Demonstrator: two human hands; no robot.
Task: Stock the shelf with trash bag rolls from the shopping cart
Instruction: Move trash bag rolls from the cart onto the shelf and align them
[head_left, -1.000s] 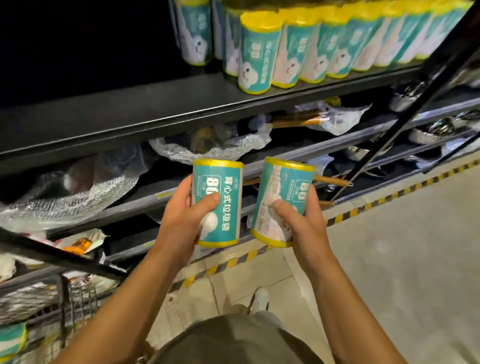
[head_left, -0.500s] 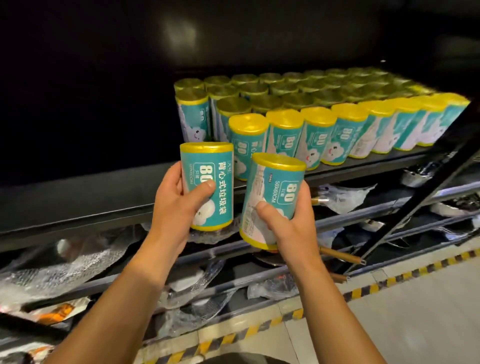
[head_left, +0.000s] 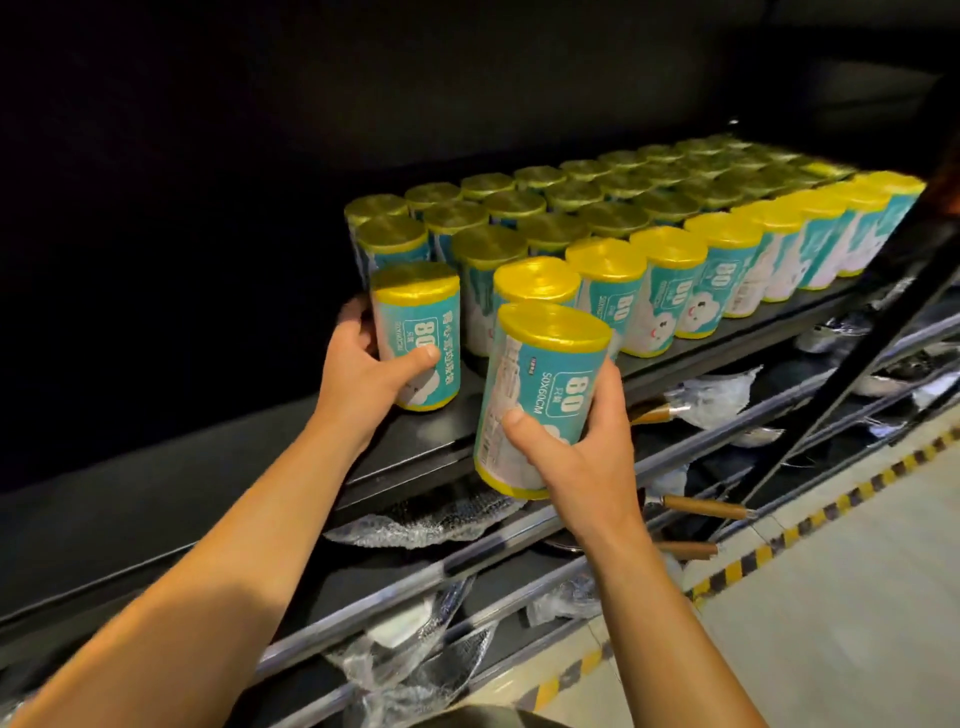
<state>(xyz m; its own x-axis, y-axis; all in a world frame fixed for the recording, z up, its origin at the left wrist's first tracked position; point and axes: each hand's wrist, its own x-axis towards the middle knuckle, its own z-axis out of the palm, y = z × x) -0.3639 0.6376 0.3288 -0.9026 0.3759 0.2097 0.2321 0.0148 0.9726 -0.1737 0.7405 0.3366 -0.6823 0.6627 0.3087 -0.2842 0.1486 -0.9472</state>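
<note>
My left hand (head_left: 363, 376) grips a teal trash bag roll with a yellow top (head_left: 418, 332), standing upright on the black shelf (head_left: 218, 467) at the left end of the front row. My right hand (head_left: 576, 452) holds a second roll (head_left: 540, 384), tilted slightly, in the air just in front of the shelf edge. Several rows of identical rolls (head_left: 670, 249) fill the shelf to the right and behind. The shopping cart is out of view.
The shelf's left part is bare and dark. Lower shelves (head_left: 467, 561) hold plastic-wrapped goods and wooden-handled items (head_left: 701, 506). A black diagonal strut (head_left: 852, 358) crosses at the right. Yellow-black floor tape (head_left: 810, 525) runs along the shelf base.
Both hands rose and went forward to the shelf. The left roll now stands on the shelf board by the front row; the right roll came up to the shelf edge.
</note>
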